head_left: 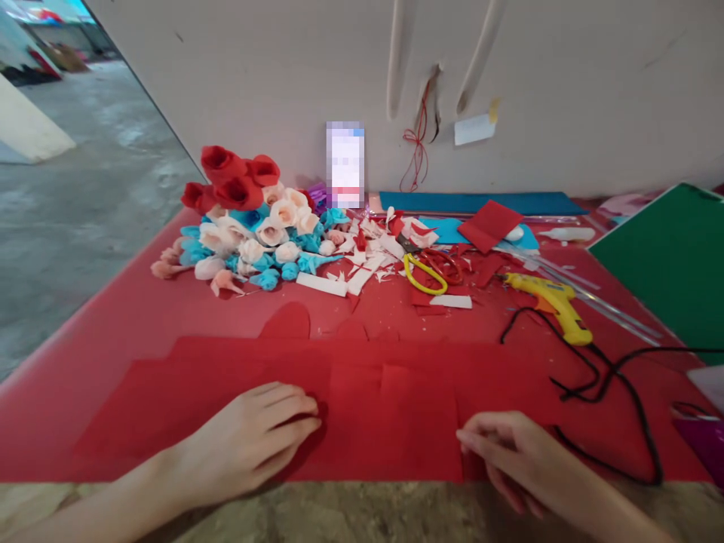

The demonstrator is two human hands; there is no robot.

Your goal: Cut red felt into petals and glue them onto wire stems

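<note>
A long red paper sheet lies across the front of the red table, with a folded section in its middle. My left hand rests palm down on the sheet, left of the fold, its fingers slightly bent and nothing seen in them. At the fold's right edge, my right hand pinches the red paper between thumb and forefinger. Rounded red paper pieces poke out beyond the sheet's far edge.
Paper flowers are heaped at back left, beside paper scraps and yellow-handled scissors. A yellow glue gun trails a black cord at right. A phone leans on the wall; a green board stands right.
</note>
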